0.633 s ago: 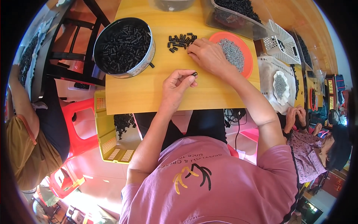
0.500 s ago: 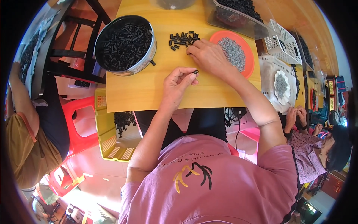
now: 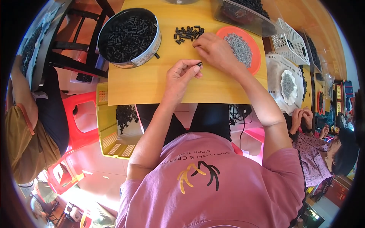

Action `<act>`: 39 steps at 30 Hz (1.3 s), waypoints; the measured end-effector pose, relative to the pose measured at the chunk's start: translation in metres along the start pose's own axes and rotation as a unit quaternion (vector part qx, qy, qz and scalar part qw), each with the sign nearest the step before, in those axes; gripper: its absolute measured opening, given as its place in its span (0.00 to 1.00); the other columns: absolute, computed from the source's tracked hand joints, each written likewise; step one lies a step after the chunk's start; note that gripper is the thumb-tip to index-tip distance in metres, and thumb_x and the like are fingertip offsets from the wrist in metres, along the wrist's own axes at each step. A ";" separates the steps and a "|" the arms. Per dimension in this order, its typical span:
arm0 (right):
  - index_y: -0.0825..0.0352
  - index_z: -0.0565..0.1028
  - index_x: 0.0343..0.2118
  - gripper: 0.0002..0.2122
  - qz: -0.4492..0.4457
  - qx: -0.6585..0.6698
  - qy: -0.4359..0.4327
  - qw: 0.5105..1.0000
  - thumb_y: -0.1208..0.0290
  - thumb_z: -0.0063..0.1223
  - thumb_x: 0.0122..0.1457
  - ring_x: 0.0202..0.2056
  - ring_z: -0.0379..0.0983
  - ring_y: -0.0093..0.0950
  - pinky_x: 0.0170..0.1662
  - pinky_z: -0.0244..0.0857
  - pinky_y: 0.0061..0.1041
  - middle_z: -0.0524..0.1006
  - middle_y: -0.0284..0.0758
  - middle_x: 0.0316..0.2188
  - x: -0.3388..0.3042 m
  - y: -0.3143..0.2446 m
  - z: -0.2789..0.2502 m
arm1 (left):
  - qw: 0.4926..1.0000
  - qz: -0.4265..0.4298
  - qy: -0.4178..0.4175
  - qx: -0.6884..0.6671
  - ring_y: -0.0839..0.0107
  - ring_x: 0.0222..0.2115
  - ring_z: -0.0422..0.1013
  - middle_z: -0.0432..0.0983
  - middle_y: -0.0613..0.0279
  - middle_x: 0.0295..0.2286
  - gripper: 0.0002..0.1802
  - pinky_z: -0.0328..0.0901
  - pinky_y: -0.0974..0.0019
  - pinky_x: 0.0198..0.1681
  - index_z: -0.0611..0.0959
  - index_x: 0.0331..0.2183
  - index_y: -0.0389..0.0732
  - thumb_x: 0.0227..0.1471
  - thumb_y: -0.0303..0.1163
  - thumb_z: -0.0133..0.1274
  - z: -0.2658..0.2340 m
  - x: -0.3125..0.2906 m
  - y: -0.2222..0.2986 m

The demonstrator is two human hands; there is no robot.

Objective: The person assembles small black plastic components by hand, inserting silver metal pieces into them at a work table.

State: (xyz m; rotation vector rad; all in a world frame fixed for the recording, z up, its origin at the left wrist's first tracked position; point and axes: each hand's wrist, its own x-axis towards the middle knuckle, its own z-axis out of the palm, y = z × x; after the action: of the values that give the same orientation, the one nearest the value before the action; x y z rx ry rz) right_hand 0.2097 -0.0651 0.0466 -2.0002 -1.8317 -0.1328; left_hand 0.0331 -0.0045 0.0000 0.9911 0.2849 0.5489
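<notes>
The right hand (image 3: pixel 217 49) curls with its fingertips bent down and turned away, so what they may hold is hidden, and I cannot tell whether they close on anything. The left hand (image 3: pixel 181 77) is easier to read: thumb and forefinger pinch a small black piece (image 3: pixel 199 64), its far end covered by the fingers (only a dark, rounded tip pokes out). That piece sits above the bench (image 3: pixel 140 89), below and just beside the right hand's fingertips, apart from them.

Just beyond the right hand lies a loose pile of black pieces (image 3: pixel 186 32), its near right edge partly covered by the fingers. The orange plate (image 3: pixel 256 60) is to the right, its left rim partly behind the right hand, and it bears small grey parts (image 3: pixel 238 48) too fine to make out singly. Left of both hands stands a round tin (image 3: pixel 151 51) filled with black pieces. A clear tub (image 3: pixel 235 18) is cut off by the upper edge, and so is a grey vessel (image 3: pixel 181 1), of which only the bottom shows.
</notes>
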 end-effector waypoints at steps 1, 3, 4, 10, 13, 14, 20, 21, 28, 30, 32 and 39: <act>0.65 0.78 0.36 0.06 0.035 0.086 0.014 0.996 0.75 0.55 0.54 0.33 0.74 0.32 0.34 0.68 0.29 0.76 0.34 0.31 -0.001 -0.002 -0.006 | 1.000 0.005 0.002 0.002 0.74 0.32 0.74 0.79 0.58 0.35 0.09 0.69 0.70 0.39 0.80 0.41 0.35 0.57 0.24 0.55 -0.001 0.000 0.000; 0.65 0.78 0.39 0.06 0.124 0.213 -0.015 0.969 0.73 0.54 0.60 0.29 0.70 0.19 0.32 0.63 0.19 0.74 0.28 0.29 -0.003 -0.007 -0.022 | 1.000 0.009 0.007 0.003 0.74 0.32 0.74 0.79 0.58 0.35 0.10 0.69 0.70 0.39 0.80 0.42 0.35 0.57 0.24 0.55 -0.003 -0.001 0.001; 0.65 0.78 0.39 0.06 0.126 0.212 -0.016 0.969 0.73 0.54 0.60 0.29 0.70 0.19 0.32 0.63 0.19 0.74 0.28 0.29 -0.009 -0.009 -0.027 | 1.000 0.007 0.011 0.002 0.74 0.32 0.75 0.79 0.58 0.34 0.09 0.70 0.71 0.39 0.80 0.41 0.34 0.57 0.24 0.55 -0.002 -0.001 0.001; 0.67 0.76 0.41 0.07 0.240 0.516 -0.088 0.818 0.72 0.53 0.62 0.29 0.68 0.14 0.34 0.62 0.15 0.74 0.24 0.31 -0.037 -0.023 -0.038 | 1.000 0.001 0.009 0.012 0.74 0.32 0.75 0.80 0.58 0.34 0.10 0.70 0.71 0.39 0.80 0.41 0.34 0.56 0.24 0.56 -0.002 0.000 0.001; 0.67 0.76 0.41 0.07 0.240 0.541 -0.067 0.803 0.72 0.54 0.61 0.29 0.69 0.14 0.34 0.62 0.15 0.74 0.25 0.31 -0.042 -0.025 -0.031 | 1.000 0.003 0.004 0.016 0.74 0.32 0.75 0.80 0.59 0.34 0.10 0.70 0.71 0.39 0.80 0.41 0.34 0.56 0.24 0.56 -0.003 0.000 0.000; 0.67 0.76 0.41 0.08 0.242 0.551 -0.064 0.796 0.71 0.55 0.61 0.30 0.69 0.14 0.34 0.63 0.15 0.75 0.25 0.31 -0.042 -0.025 -0.030 | 1.000 0.003 0.003 0.020 0.74 0.32 0.75 0.80 0.59 0.34 0.10 0.70 0.71 0.39 0.80 0.41 0.34 0.56 0.24 0.57 -0.003 0.000 -0.001; 0.69 0.75 0.40 0.09 0.262 0.553 -0.063 0.788 0.71 0.56 0.59 0.30 0.70 0.13 0.34 0.65 0.16 0.75 0.25 0.29 -0.043 -0.029 -0.026 | 0.999 0.005 0.000 0.038 0.76 0.32 0.75 0.79 0.61 0.33 0.09 0.70 0.73 0.38 0.81 0.40 0.35 0.55 0.24 0.58 -0.003 -0.002 -0.002; 0.69 0.75 0.39 0.09 0.272 0.543 -0.064 0.792 0.71 0.56 0.58 0.30 0.70 0.13 0.33 0.65 0.16 0.75 0.25 0.29 -0.043 -0.030 -0.025 | 0.999 0.005 0.000 0.038 0.76 0.32 0.75 0.79 0.61 0.33 0.09 0.70 0.73 0.38 0.81 0.40 0.35 0.55 0.24 0.58 -0.003 -0.002 -0.003; 0.69 0.76 0.37 0.06 0.310 0.481 -0.030 0.820 0.74 0.56 0.59 0.29 0.73 0.15 0.33 0.66 0.16 0.77 0.27 0.30 -0.039 -0.046 -0.021 | 0.997 0.040 0.038 0.049 0.77 0.31 0.75 0.78 0.63 0.32 0.07 0.70 0.73 0.38 0.81 0.38 0.35 0.54 0.21 0.57 -0.001 -0.004 -0.005; 0.71 0.76 0.36 0.09 0.310 0.449 -0.019 0.838 0.71 0.58 0.57 0.31 0.75 0.16 0.34 0.68 0.18 0.79 0.29 0.29 -0.038 -0.045 -0.015 | 0.996 0.054 0.048 0.059 0.77 0.31 0.74 0.78 0.64 0.32 0.07 0.70 0.74 0.38 0.81 0.38 0.34 0.54 0.20 0.56 0.000 -0.004 -0.007; 0.71 0.76 0.36 0.09 0.316 0.432 -0.031 0.844 0.71 0.57 0.57 0.31 0.75 0.17 0.34 0.69 0.18 0.79 0.30 0.30 -0.035 -0.047 -0.015 | 0.985 0.116 0.064 0.114 0.78 0.31 0.74 0.77 0.65 0.33 0.08 0.69 0.74 0.38 0.81 0.38 0.34 0.54 0.19 0.56 0.000 -0.003 -0.011; 0.70 0.77 0.38 0.07 0.349 0.626 -0.050 0.695 0.73 0.56 0.60 0.34 0.77 0.22 0.40 0.74 0.23 0.78 0.33 0.34 -0.038 -0.039 -0.020 | 0.992 0.049 0.067 0.091 0.78 0.32 0.74 0.78 0.65 0.31 0.08 0.69 0.74 0.38 0.81 0.39 0.35 0.55 0.20 0.55 0.003 -0.010 0.002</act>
State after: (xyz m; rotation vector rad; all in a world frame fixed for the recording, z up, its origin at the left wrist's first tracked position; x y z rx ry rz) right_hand 0.1717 -0.1065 0.0607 -1.4030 -0.5779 1.1442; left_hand 0.0258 -0.0117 0.0028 1.1511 0.4139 0.6895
